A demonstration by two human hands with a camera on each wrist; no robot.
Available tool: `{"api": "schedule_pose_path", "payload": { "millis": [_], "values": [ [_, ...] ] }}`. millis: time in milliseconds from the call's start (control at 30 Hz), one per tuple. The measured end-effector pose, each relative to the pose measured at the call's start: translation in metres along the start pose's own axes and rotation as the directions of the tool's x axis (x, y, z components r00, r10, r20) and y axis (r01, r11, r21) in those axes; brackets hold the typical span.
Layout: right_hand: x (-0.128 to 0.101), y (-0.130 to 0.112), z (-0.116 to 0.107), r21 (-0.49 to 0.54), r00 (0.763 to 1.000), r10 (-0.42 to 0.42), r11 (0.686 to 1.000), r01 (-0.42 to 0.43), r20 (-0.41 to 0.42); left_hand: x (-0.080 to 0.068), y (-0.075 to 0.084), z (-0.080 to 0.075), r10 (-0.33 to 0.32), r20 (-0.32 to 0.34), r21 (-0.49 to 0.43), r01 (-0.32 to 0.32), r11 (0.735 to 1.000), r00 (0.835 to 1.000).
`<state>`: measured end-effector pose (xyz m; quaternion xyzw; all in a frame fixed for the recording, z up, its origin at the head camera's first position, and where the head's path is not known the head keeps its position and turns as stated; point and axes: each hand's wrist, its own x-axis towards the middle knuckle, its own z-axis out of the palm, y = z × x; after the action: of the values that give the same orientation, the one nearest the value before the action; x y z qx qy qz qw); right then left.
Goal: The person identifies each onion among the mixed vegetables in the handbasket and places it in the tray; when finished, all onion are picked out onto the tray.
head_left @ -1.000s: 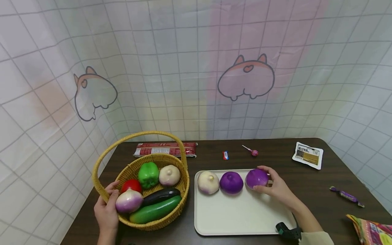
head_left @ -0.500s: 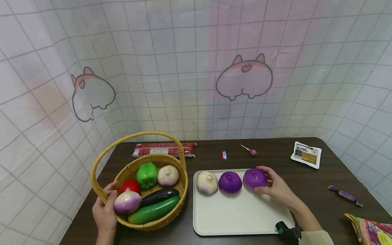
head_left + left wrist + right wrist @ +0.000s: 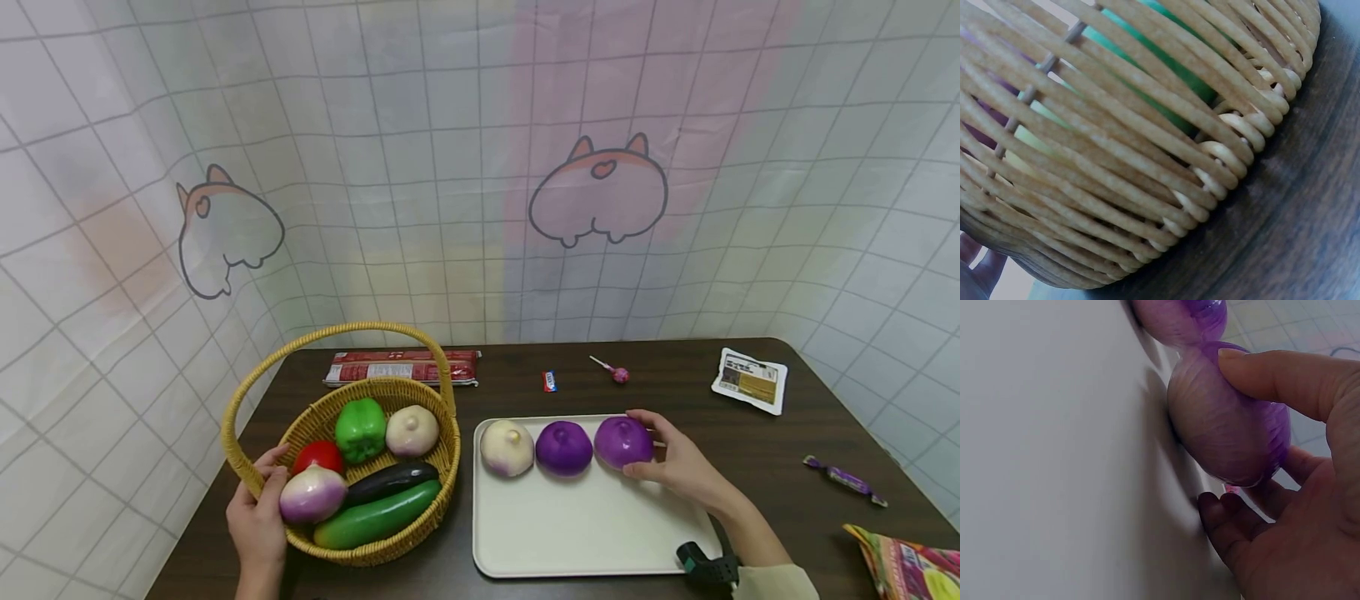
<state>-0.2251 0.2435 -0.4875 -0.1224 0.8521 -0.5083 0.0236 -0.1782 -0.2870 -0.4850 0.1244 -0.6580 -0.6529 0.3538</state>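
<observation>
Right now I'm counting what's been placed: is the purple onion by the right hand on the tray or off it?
On it. The round purple onion rests on the white rectangular tray; the right hand grips it.

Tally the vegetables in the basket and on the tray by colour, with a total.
Purple onions: 2
White onions: 2
Purple-and-white onion: 1
Green, pepper and cucumber: 2
Red tomato: 1
Dark eggplant: 1
Total: 9
</observation>
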Motion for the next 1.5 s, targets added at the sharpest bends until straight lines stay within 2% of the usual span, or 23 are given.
{"api": "schedule_pose_path", "payload": {
  "millis": [367,700,833,933,1033,1200,1333,1500],
  "values": [
    [0.000,0.002,0.003,0.005,1.000,-0.018,1.000,0.017,0.018,-0.001,0.001,0.000,0.003,0.003,-0.022,-0.003,1.000,1.000],
    [0.002,0.001,0.003,-0.004,0.999,-0.027,1.000,0.027,0.017,0.000,0.000,-0.001,0.000,-0.001,-0.005,0.000,1.000,1.000],
    [0.001,-0.003,0.001,-0.019,1.000,-0.012,1.000,0.012,-0.011,0.000,0.000,-0.001,-0.006,-0.001,-0.003,0.006,1.000,1.000],
    [0.001,-0.008,0.000,-0.018,0.997,-0.016,1.000,0.015,-0.074,-0.001,0.001,-0.001,-0.007,0.002,-0.005,0.007,1.000,1.000],
    [0.003,-0.015,0.004,0.002,0.985,-0.065,0.998,0.066,-0.161,0.000,0.002,-0.001,-0.005,0.002,-0.002,0.005,1.000,1.000],
    [0.007,-0.036,0.015,-0.028,0.935,-0.222,0.974,0.224,-0.275,0.002,0.002,-0.001,-0.007,0.008,0.020,0.007,1.000,1.000],
    [0.011,-0.056,0.025,-0.042,0.908,-0.296,0.954,0.297,-0.297,0.003,0.002,-0.001,-0.009,0.004,0.026,0.009,1.000,1.000],
    [0.012,-0.079,0.046,-0.040,0.888,-0.346,0.936,0.350,-0.303,0.001,0.000,-0.002,-0.024,-0.002,0.029,0.024,0.999,1.000]
  ]
}}
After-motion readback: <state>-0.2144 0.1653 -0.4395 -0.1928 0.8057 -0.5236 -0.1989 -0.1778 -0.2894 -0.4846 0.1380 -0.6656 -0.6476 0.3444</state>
